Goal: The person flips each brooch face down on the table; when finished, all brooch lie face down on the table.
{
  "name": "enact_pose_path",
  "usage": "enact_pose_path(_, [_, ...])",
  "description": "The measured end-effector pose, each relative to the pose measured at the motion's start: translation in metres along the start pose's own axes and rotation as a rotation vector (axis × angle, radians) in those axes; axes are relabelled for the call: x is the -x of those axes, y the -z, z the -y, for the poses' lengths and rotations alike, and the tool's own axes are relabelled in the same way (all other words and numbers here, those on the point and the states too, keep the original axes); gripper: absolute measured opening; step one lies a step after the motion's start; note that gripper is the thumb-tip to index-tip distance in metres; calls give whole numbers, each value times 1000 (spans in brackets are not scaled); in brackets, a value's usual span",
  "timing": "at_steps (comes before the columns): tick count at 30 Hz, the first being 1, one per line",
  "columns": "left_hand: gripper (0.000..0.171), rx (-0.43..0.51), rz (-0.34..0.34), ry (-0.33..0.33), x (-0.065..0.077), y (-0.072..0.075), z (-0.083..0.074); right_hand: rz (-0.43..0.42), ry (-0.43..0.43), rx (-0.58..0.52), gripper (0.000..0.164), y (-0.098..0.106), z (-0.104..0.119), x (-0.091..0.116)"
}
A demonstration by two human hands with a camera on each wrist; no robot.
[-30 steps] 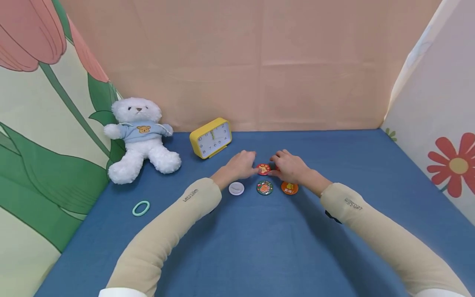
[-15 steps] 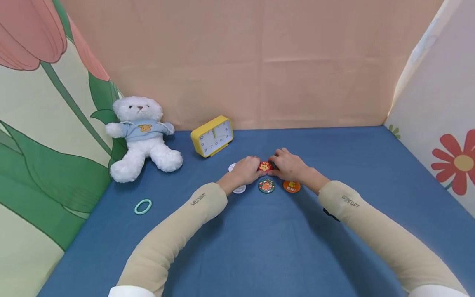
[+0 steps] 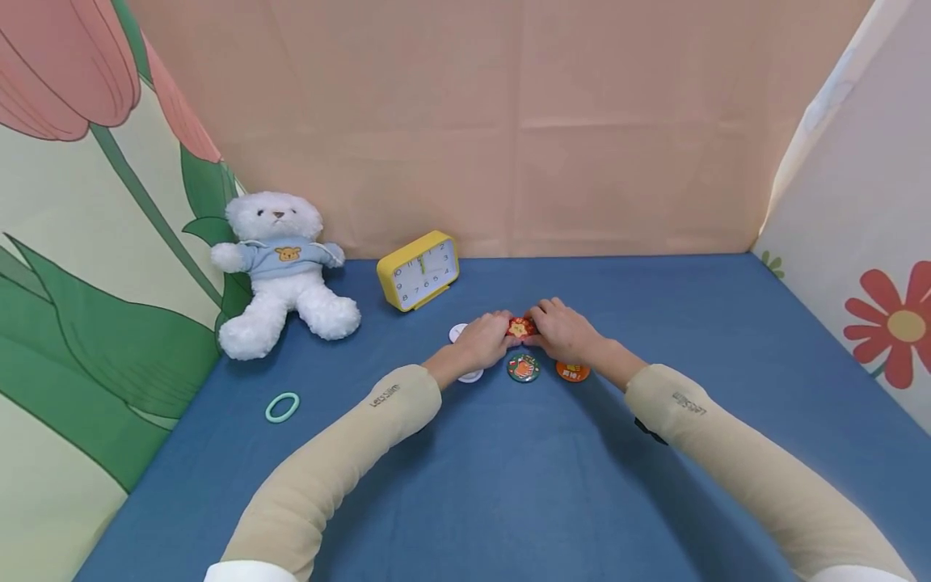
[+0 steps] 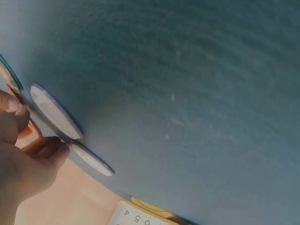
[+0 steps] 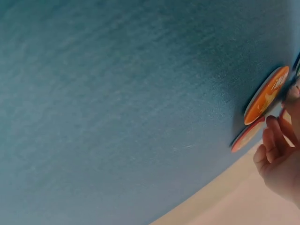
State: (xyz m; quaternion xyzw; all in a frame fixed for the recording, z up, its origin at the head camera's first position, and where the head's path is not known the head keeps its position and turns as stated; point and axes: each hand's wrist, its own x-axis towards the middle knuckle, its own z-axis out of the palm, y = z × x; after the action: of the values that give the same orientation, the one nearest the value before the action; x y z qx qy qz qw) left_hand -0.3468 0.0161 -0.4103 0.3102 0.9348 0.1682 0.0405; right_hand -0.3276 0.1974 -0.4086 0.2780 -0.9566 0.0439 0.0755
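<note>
A round red badge (image 3: 520,327) with a yellow star-like figure sits between my two hands. My left hand (image 3: 483,339) grips its left edge with thumb and fingers. From the other side my right hand (image 3: 566,331) holds the right edge. In front lie a green badge (image 3: 524,368) and an orange badge (image 3: 572,371). Two white-faced badges lie beside the left hand, a nearer one (image 4: 56,112) and a farther one (image 4: 93,160), both partly covered by that hand in the head view. Another red-rimmed badge (image 5: 248,135) lies by the right fingers in the right wrist view.
A yellow clock (image 3: 418,271) stands behind the left hand. At the back left sits a white teddy bear (image 3: 288,275) in a blue top. A mint-green ring (image 3: 282,407) lies at the left on the blue cloth (image 3: 494,485).
My left hand has shifted slightly right and nearer, taking hold of the red badge's left edge and uncovering a white badge behind it. The right hand has stayed almost in place.
</note>
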Motion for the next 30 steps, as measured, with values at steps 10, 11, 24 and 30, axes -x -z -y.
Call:
enact_pose_path(10, [54, 80, -110, -3, 2, 16, -1, -135, -15, -116, 47, 9, 1, -1])
enact_pose_path(11, [56, 81, -110, -2, 2, 16, -1, -136, -14, -119, 47, 9, 1, 0])
enact_pose_path(24, [52, 79, -100, -14, 4, 15, -5, -269, 56, -75, 46, 2, -1, 7])
enact_pose_path(30, [50, 68, -138, -39, 7, 14, -5, -265, 1, -207, 25, 1, 2, 6])
